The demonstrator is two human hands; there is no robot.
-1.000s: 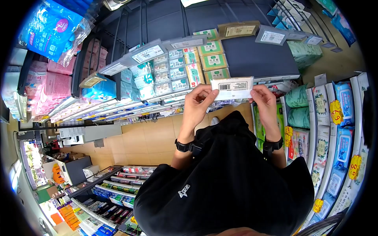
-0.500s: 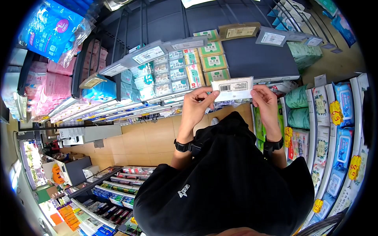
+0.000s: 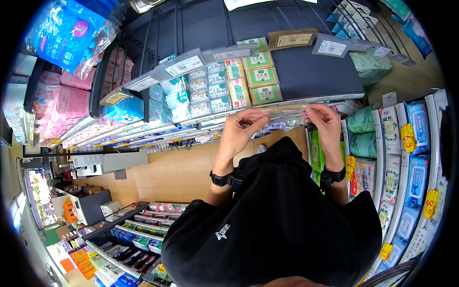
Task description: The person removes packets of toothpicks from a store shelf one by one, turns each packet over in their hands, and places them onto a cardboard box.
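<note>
A thin flat packet point(image 3: 286, 112) is held level in front of my chest, between both hands. It is turned nearly edge-on, so its printed faces are hidden. My left hand point(image 3: 243, 131) pinches one end between thumb and fingers. At the other end, the thumb and fingers of my right hand point(image 3: 325, 126) are closed on it. Just beyond the packet, stacked yellow-and-green packs point(image 3: 265, 94) lie on the dark shelf point(image 3: 311, 71). Several white packs with printed labels point(image 3: 219, 90) are stacked to their left.
Price-tag holders point(image 3: 184, 65) jut out over the shelf on metal hooks. Blue glove bags point(image 3: 64, 38) and pink packs point(image 3: 71, 103) are at the left. Wet-wipe packs point(image 3: 418, 126) line the right-hand shelves. Behind my left arm are a tiled floor point(image 3: 167, 177) and another shelf point(image 3: 138, 241).
The packet has tilted in my hands: its white barcode side faced me before, and now mostly its thin edge shows. Both hands keep their hold.
</note>
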